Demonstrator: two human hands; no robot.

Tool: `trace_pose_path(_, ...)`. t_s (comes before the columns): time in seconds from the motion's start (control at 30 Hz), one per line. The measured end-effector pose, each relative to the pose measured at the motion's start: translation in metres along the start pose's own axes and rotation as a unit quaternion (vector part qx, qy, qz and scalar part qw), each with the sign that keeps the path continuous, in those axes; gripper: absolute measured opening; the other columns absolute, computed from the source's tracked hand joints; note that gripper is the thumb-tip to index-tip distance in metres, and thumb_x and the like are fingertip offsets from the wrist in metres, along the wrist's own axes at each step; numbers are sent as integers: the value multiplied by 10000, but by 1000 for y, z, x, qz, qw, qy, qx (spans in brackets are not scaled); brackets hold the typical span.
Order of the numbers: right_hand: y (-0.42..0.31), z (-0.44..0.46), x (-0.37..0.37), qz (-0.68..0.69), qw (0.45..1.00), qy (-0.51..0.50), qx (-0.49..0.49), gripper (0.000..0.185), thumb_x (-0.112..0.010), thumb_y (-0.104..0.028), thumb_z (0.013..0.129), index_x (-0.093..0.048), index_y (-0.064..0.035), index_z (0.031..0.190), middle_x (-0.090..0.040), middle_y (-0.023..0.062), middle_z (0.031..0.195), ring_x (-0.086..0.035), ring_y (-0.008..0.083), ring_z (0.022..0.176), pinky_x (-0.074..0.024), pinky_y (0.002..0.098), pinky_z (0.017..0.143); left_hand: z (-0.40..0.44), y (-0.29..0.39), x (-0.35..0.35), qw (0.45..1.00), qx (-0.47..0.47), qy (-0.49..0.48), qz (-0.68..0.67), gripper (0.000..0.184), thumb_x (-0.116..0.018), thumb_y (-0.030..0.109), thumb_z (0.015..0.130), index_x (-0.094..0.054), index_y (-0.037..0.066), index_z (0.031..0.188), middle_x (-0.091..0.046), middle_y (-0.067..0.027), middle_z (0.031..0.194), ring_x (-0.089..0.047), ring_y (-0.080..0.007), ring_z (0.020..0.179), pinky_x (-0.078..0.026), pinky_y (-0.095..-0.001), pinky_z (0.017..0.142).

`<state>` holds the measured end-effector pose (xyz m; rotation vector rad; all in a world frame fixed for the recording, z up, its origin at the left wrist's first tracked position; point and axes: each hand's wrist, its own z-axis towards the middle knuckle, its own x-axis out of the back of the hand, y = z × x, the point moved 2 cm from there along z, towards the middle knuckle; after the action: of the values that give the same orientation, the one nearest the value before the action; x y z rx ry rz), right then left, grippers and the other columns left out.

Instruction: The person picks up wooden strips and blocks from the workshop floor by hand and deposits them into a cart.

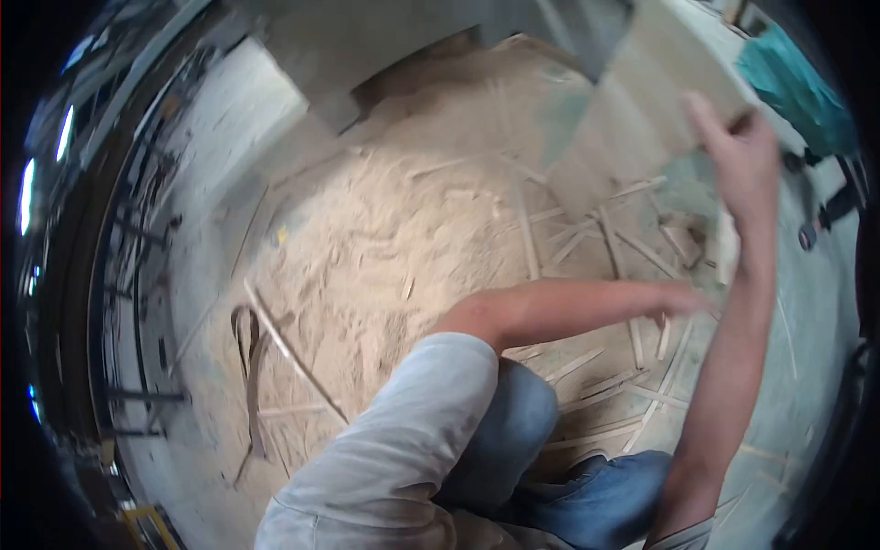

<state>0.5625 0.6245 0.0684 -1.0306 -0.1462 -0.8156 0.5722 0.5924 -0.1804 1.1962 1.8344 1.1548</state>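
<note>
My right hand is raised at the upper right, its fingers closed on the edge of a flat wooden board. The board looks tilted and is blurred by motion. My left arm reaches across to the right, and my left hand is low over thin wooden strips on the floor. That hand is smeared, so its fingers and anything in them cannot be made out. A heap of sawdust spreads over the floor in front of my knees.
A long strip and a dark curved band lie on the left. A grey metal panel stands at the top. Green cloth is at the upper right, and a small wood block lies below the board.
</note>
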Motion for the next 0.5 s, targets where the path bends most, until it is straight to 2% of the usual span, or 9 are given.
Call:
trace_pose_path(0.07, 2, 9, -2, -73, 991, -42, -103, 525, -748, -389, 814, -640, 47, 1087, -677, 101, 980, -633, 155, 865, -493, 281, 754, -66, -23, 4, 982, -63, -94, 148, 475, -586, 478, 906, -614, 28, 1054, -630, -90, 926, -611, -216, 727, -507, -341, 623)
trace_pose_path(0.13, -12, -6, -4, -13, 998, 22, -53, 485, -752, -342, 809, -643, 40, 1088, -668, 100, 1001, -623, 158, 895, -479, 275, 766, -146, -49, 30, 950, -208, -159, 171, 420, -597, 429, 917, -646, 24, 1020, -646, -86, 918, -621, -200, 754, -511, -334, 678)
trace_pose_path(0.17, -14, -5, -6, -11, 999, 16, -44, 485, -752, -342, 809, -643, 40, 1088, -668, 100, 1001, -623, 158, 895, -479, 275, 766, -178, -77, 54, 938, -167, -125, 278, 468, -598, 417, 917, -631, 33, 1182, -678, -121, 1019, -651, -180, 865, -520, -311, 780)
trace_pose_path(0.2, -13, -2, -7, -15, 999, 4, -29, 495, -767, -336, 794, -643, 32, 1101, -664, 102, 1023, -619, 159, 919, -483, 278, 783, -230, -100, 78, 964, -224, 12, 142, 435, -619, 377, 906, -632, 25, 1161, -679, -125, 1021, -653, -186, 869, -522, -320, 779)
trace_pose_path(0.27, -17, 0, -6, -24, 1000, -13, -6, 507, -783, -330, 778, -642, 24, 1113, -660, 104, 1044, -616, 160, 943, -487, 281, 800, -312, -147, 122, 980, 8, 198, 35, 592, -716, 358, 845, -526, 42, 1308, -634, -141, 1164, -635, -232, 1039, -524, -347, 844)
trace_pose_path(0.33, -32, -7, -7, -92, 989, 37, 107, 435, -698, -331, 876, -652, 19, 1130, -675, 95, 1019, -634, 177, 929, -491, 294, 803, -376, -174, 140, 932, 34, 346, 100, 809, -783, 347, 780, -387, 54, 1421, -518, -167, 1335, -532, -281, 1217, -474, -388, 957)
trace_pose_path(0.37, -76, -17, -22, -90, 994, 59, 33, 585, -721, -246, 860, -442, 36, 1291, -586, 179, 1167, -624, 242, 948, -528, 340, 812, -385, -170, 149, 931, 33, 352, 91, 809, -783, 347, 780, -387, 54, 1421, -518, -167, 1335, -532, -281, 1217, -474, -388, 957)
trace_pose_path(0.4, -120, -28, -37, -89, 992, 76, -41, 821, -743, -160, 844, -233, 53, 1451, -498, 264, 1315, -614, 307, 967, -565, 386, 822, -396, -152, 161, 905, -66, 395, 145, 877, -802, 328, 757, -336, 53, 1447, -447, -175, 1393, -466, -306, 1274, -422, -409, 1013)
trace_pose_path(0.5, -101, -2, -13, 147, 986, 64, 52, 783, -763, -54, 803, -293, 87, 1413, -466, 250, 1364, -598, 241, 1008, -548, 310, 825, -407, -83, 196, 810, -257, 484, 209, 1007, -833, 309, 685, -263, 42, 1471, -354, -246, 1428, -332, -412, 1340, -307, -449, 1114)
